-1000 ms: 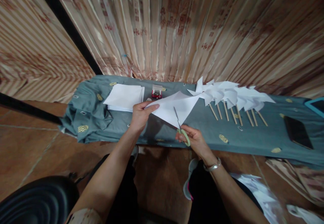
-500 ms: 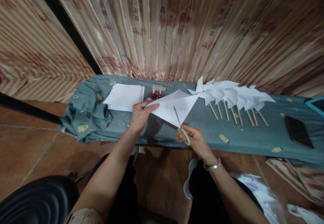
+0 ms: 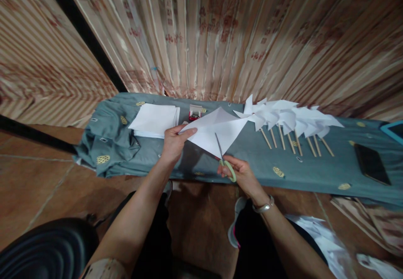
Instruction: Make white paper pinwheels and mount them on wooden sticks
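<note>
My left hand (image 3: 174, 143) pinches the left corner of a white paper sheet (image 3: 209, 127), thumb on top, holding it above the cloth-covered bench. My right hand (image 3: 241, 172) grips a pair of scissors (image 3: 231, 172) with pale green handles. One dark blade lies over the lower corner of the sheet; the other is hidden beneath the paper. To the left of the sheet sits a stack of white paper (image 3: 154, 119). Behind it, a small red box (image 3: 195, 114) stands with its lid up and small metal pieces inside.
Several white paper pinwheels (image 3: 289, 117) on wooden sticks lie in a row at the right. Beyond them are a dark phone (image 3: 371, 163) and a blue-edged object (image 3: 393, 131). A black round stool (image 3: 47, 249) stands lower left. White paper (image 3: 327, 241) lies low at the right.
The scissors have shifted very slightly in my right hand. The far corner of the sheet sits a little higher. My left hand keeps its hold.
</note>
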Demonstrator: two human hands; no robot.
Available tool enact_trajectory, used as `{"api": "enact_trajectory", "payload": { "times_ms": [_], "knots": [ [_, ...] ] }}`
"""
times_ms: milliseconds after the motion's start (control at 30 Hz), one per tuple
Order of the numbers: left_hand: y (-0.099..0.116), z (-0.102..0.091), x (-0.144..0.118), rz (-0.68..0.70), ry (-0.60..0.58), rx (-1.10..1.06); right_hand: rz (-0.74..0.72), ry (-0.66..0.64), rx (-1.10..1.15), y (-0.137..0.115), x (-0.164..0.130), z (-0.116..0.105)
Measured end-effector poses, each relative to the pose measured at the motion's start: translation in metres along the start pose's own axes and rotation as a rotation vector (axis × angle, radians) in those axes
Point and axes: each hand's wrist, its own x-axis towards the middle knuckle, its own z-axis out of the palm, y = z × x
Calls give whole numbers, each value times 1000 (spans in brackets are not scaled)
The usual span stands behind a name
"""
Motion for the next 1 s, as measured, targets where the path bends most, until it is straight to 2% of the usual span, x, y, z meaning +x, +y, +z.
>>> {"api": "enact_trajectory", "payload": {
  "times_ms": [433,1000],
  "knots": [
    [-4,1,-1,-12,-7,53,-35,-43,-61,-2,0,0],
    [-2,3,-4,-29,7,59,18,5,-26,-4,1,4]
  ]
}}
